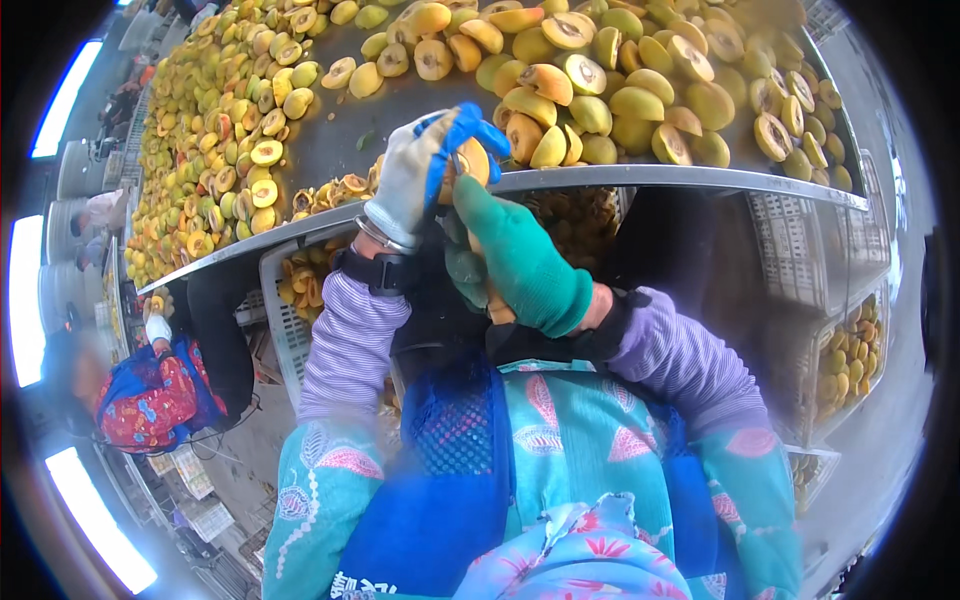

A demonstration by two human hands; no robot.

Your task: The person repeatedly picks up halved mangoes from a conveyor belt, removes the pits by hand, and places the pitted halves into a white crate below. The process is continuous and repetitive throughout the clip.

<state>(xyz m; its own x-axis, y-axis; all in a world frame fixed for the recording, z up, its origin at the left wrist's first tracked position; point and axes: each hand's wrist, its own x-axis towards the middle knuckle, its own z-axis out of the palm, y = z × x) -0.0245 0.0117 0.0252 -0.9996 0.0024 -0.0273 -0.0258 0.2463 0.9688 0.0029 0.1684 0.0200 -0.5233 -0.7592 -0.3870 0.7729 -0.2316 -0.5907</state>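
In the head view my left hand (pixel 425 165), in a white and blue glove, is closed on a cut yellow fruit (pixel 469 158) just over the table's metal edge. My right hand (pixel 515 260), in a green glove, grips a wooden-handled tool (pixel 497 308), its thumb raised against the fruit; the tool's tip is mostly hidden between the hands. Halved yellow fruits with brown centres (pixel 568 80) lie heaped on the metal table (pixel 340 115) beyond my hands. Below the rim, a white crate (pixel 285 330) holding cut pieces (pixel 305 280) sits just left of my forearms.
Stacked white crates (pixel 790 245), one holding fruit (pixel 845 365), stand at the right under the table. A co-worker (pixel 160 395) in a red and blue patterned top sits at the left along the same table. More people and round pale containers (pixel 75 260) are farther left.
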